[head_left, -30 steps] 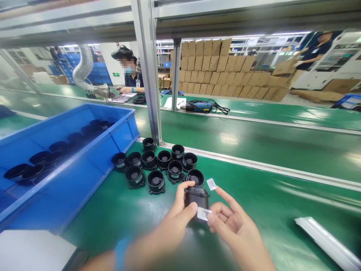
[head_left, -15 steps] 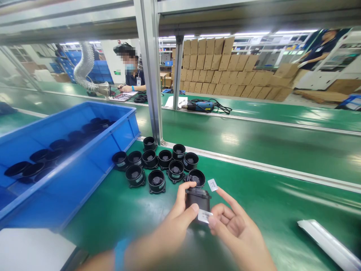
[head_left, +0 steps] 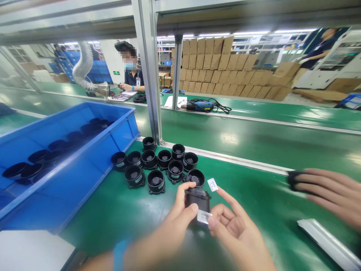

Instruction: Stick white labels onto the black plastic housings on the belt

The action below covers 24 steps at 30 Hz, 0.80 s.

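Note:
My left hand (head_left: pixel 180 210) grips a black round plastic housing (head_left: pixel 199 201), tipped on its side, with fingers behind it and the thumb in front. One white barcode label (head_left: pixel 204 216) lies at the housing's lower front, pinched at its right end by my right hand (head_left: pixel 235 226). A second white label (head_left: pixel 212 184) clings to the tip of my right index finger, which points up and away from the housing. Whether the first label is stuck down, I cannot tell. Beyond my hands, several similar black housings (head_left: pixel 156 181) stand on the green work surface, some with labels on their sides.
A blue bin (head_left: pixel 93 150) with more black housings stands at left. Another person's hand (head_left: pixel 329 192) is at right over a black item. Nearby lies a silvery-white strip (head_left: pixel 327 241). A metal post (head_left: pixel 149 75) rises behind the housings; a heat gun (head_left: pixel 200 105) lies farther back.
Another person's hand has come in from the right edge, with a black item at its fingertips. My own hands, the housing and both labels have barely moved.

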Tool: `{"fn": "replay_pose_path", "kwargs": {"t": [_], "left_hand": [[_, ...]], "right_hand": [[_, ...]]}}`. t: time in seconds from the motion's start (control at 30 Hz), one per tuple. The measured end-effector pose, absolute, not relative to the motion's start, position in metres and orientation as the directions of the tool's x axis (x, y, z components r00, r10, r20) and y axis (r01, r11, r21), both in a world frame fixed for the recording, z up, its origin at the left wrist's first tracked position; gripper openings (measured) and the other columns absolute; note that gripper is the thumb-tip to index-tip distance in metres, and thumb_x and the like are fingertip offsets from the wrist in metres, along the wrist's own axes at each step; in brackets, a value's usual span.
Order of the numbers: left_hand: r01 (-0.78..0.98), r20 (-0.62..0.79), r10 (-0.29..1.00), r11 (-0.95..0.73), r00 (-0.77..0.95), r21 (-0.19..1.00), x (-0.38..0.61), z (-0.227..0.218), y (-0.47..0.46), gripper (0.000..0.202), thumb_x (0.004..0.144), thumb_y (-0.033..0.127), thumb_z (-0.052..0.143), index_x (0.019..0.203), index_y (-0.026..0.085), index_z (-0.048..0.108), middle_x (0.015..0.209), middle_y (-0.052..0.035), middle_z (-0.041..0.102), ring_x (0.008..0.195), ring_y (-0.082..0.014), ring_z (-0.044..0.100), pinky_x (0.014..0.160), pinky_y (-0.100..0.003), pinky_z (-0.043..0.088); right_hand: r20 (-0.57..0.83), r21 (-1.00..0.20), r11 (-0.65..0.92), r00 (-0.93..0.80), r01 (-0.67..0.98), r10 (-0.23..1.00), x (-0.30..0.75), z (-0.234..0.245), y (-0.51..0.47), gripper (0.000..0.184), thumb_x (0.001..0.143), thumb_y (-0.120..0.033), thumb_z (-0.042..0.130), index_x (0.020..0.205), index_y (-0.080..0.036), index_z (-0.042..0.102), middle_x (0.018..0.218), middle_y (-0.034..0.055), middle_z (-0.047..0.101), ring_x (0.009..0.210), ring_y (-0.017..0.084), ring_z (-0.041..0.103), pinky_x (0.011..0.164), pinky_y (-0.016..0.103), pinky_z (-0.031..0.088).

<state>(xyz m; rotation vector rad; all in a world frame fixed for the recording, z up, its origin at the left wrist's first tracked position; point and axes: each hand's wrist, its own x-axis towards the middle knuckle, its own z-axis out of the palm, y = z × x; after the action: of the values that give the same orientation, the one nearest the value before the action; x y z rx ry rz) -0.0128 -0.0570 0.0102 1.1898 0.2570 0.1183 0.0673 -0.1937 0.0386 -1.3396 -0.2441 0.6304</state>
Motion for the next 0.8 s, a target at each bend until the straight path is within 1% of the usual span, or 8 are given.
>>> {"fn": "replay_pose_path", "kwargs": {"t": [0.1,0.27,0.4,0.53,0.63,0.8], "left_hand": [[0.053,-0.145,0.220,0.378,0.965,0.924,-0.014,0.010,-0.057,0.047,0.099,0.042,0.046,0.144,0.036,0.031,0.129,-0.0060,0.054,0.113,-0.0257,0.052,0.100,-0.044,0.036],[0.047,-0.143,0.227,0.384,0.963,0.922,-0.013,0.012,-0.058,0.051,0.099,0.041,0.047,0.145,0.032,0.030,0.129,-0.0077,0.054,0.113,-0.0259,0.052,0.100,-0.043,0.037],[0.049,-0.140,0.212,0.387,0.967,0.921,-0.013,0.013,-0.058,0.049,0.099,0.040,0.047,0.144,0.034,0.030,0.131,-0.0065,0.054,0.115,-0.0255,0.051,0.100,-0.042,0.036],[0.038,-0.131,0.217,0.387,0.967,0.921,-0.013,0.013,-0.058,0.048,0.099,0.038,0.046,0.143,0.034,0.030,0.132,-0.0062,0.054,0.117,-0.0261,0.050,0.101,-0.042,0.035],[0.037,-0.125,0.219,0.366,0.968,0.930,-0.014,0.016,-0.057,0.049,0.098,0.036,0.048,0.143,0.033,0.029,0.134,-0.0065,0.052,0.119,-0.0264,0.050,0.102,-0.042,0.035],[0.082,-0.154,0.219,0.306,0.964,0.949,-0.014,0.021,-0.057,0.056,0.094,0.031,0.054,0.143,0.033,0.026,0.132,-0.0072,0.052,0.119,-0.0265,0.051,0.103,-0.043,0.036]], "right_hand": [[-0.187,-0.953,0.097,0.811,-0.286,0.555,0.068,0.037,-0.194,0.080,0.072,-0.046,0.087,0.135,-0.023,0.044,0.069,-0.0019,0.060,0.060,0.013,0.051,0.058,0.024,0.044],[-0.177,-0.957,0.097,0.815,-0.273,0.551,0.069,0.035,-0.194,0.079,0.073,-0.045,0.087,0.136,-0.023,0.044,0.070,-0.0016,0.060,0.060,0.013,0.052,0.057,0.024,0.044],[-0.183,-0.959,0.079,0.810,-0.271,0.557,0.068,0.036,-0.195,0.081,0.074,-0.046,0.086,0.137,-0.023,0.042,0.070,-0.0020,0.059,0.061,0.014,0.052,0.058,0.025,0.045],[-0.184,-0.962,0.068,0.811,-0.265,0.555,0.068,0.038,-0.195,0.079,0.076,-0.046,0.084,0.138,-0.024,0.042,0.070,-0.0017,0.060,0.062,0.014,0.052,0.060,0.027,0.045],[-0.186,-0.962,0.069,0.816,-0.266,0.548,0.068,0.038,-0.195,0.079,0.075,-0.047,0.084,0.138,-0.024,0.042,0.070,-0.0017,0.060,0.062,0.015,0.053,0.060,0.028,0.045],[-0.178,-0.961,0.075,0.806,-0.265,0.564,0.068,0.036,-0.195,0.078,0.076,-0.045,0.084,0.138,-0.024,0.042,0.070,-0.0023,0.059,0.062,0.014,0.052,0.061,0.028,0.044]]}}
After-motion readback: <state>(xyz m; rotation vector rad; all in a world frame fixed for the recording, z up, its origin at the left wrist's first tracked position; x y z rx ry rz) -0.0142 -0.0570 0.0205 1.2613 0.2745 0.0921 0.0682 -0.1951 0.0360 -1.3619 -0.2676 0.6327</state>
